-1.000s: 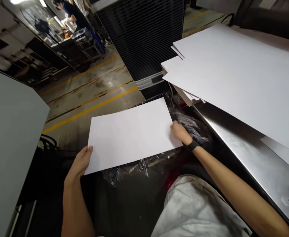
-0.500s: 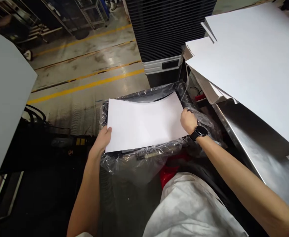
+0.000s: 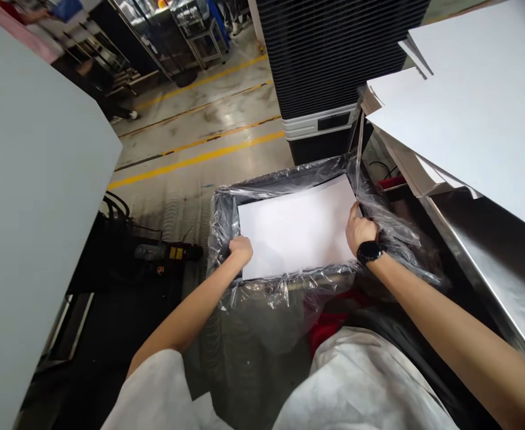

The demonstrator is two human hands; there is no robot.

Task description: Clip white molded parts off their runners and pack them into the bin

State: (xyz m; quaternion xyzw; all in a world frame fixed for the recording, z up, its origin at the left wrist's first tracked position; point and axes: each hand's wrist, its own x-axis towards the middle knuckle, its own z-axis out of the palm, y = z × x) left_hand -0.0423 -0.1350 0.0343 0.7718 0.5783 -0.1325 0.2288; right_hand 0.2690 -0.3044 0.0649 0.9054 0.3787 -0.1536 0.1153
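A white sheet or sheets (image 3: 295,233) lie flat inside a dark bin (image 3: 289,179) lined with clear plastic film (image 3: 221,224). My left hand (image 3: 241,249) is at the sheet's left edge with its fingers curled; whether they grip it is hidden. At the right edge, my right hand (image 3: 361,230) touches the sheet with its index finger stretched out and the other fingers bent, a black watch on the wrist. Loose film hangs over the bin's front and right sides.
Large white sheets (image 3: 477,101) are stacked on a metal table (image 3: 490,239) at the right. A black ribbed stack (image 3: 334,54) stands behind the bin. A big pale panel (image 3: 38,179) fills the left side. Part of a person (image 3: 33,15) shows at the top left.
The white sheet has gone down into the bin and its bowed far edge is now straight. Both hands moved with it, and my right index finger has stretched out. The view has shifted left.
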